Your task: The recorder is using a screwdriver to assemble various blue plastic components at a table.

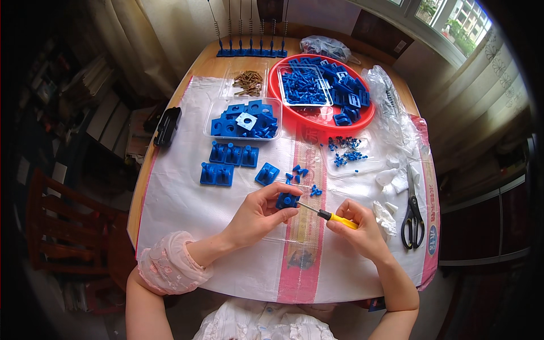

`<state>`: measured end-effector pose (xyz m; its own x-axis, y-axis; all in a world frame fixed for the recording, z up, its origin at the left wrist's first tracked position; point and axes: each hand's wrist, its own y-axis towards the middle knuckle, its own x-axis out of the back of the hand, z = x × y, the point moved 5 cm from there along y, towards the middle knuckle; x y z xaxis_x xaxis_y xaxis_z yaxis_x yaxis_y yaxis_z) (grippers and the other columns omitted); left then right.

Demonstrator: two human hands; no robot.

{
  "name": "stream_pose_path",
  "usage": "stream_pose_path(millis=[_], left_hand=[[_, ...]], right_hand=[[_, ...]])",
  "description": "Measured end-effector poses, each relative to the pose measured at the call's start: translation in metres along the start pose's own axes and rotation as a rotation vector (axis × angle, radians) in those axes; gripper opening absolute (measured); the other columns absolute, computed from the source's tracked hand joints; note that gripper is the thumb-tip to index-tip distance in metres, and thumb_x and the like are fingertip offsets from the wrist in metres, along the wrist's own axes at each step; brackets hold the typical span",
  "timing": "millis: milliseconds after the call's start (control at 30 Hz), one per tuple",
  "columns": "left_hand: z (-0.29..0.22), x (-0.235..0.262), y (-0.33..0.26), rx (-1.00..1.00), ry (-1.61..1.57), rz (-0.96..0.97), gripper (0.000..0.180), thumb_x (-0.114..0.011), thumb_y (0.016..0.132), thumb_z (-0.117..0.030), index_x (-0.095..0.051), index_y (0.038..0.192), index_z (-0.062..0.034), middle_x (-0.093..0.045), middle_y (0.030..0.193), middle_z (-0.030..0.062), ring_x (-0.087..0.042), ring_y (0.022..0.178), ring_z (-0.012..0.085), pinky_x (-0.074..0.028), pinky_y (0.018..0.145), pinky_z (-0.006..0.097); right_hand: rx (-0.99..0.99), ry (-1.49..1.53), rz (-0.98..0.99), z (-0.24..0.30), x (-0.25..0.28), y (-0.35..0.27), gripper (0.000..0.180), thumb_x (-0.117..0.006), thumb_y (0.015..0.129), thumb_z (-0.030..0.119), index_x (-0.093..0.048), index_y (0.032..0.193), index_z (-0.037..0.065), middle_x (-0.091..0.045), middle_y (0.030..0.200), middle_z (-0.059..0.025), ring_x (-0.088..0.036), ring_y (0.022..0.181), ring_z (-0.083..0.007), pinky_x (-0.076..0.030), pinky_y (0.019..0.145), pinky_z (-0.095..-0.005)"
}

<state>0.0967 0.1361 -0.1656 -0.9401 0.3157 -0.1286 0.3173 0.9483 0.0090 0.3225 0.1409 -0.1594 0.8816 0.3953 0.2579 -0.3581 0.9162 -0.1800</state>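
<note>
A: Nearest us are the two forearms coming up from the lower edge. What's in the right hand (362,229)?

B: A small screwdriver (328,215) with a yellow and black handle. The fingers are pinched shut around the handle, and the thin shaft runs up and to the left from there.

A: Toward the other hand?

B: Yes. The left hand (258,218) is closed on a small blue plastic block (287,200), thumb below and fingertips on top, held just above the white sheet (181,198) near the table's middle. The screwdriver's tip meets the block's right side.

A: So the line that matters?

B: The tool's long axis slants from lower right to upper left, pointing straight into the block. The block lies to the left of the right hand and slightly farther from the body; the left hand already has it.

A: Anything close by?

B: Loose blue bits (300,173) just beyond the block, finished blue blocks (226,164) farther left, scissors (413,212) well to the right.
</note>
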Motion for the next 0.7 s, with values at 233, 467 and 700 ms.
stream_pose_path(millis=[233,467,700], left_hand=[[-0.002,0.001,0.001,0.114,-0.027,-0.015,0.032,-0.07,0.092,-0.01,-0.061,0.122,-0.0046,-0.07,0.09,0.0026,-0.063,0.076,0.0056,-0.049,0.061,0.018],[0.003,0.004,0.001,0.073,-0.067,0.015,0.028,-0.067,0.095,-0.012,-0.064,0.122,-0.0039,-0.07,0.106,0.0037,-0.063,0.084,0.0044,-0.052,0.069,0.02],[0.002,0.002,0.002,0.035,-0.057,0.002,0.03,-0.067,0.094,-0.009,-0.064,0.123,-0.003,-0.066,0.111,0.0018,-0.059,0.084,0.0038,-0.051,0.075,0.02]], right_hand=[[0.622,-0.514,-0.322,0.035,-0.001,-0.012,0.028,-0.084,0.073,0.007,-0.059,0.086,0.004,-0.061,0.075,-0.0078,-0.058,0.057,-0.0152,-0.044,0.049,-0.0268],[0.716,-0.599,-0.322,0.046,-0.001,-0.019,0.024,-0.085,0.072,0.008,-0.067,0.088,0.004,-0.063,0.069,-0.0066,-0.062,0.054,-0.0194,-0.045,0.047,-0.0298],[0.155,-0.127,-0.09,0.011,-0.004,-0.007,0.016,-0.077,0.085,0.01,-0.066,0.091,-0.001,-0.063,0.065,-0.004,-0.058,0.056,-0.0061,-0.042,0.049,-0.0238]])
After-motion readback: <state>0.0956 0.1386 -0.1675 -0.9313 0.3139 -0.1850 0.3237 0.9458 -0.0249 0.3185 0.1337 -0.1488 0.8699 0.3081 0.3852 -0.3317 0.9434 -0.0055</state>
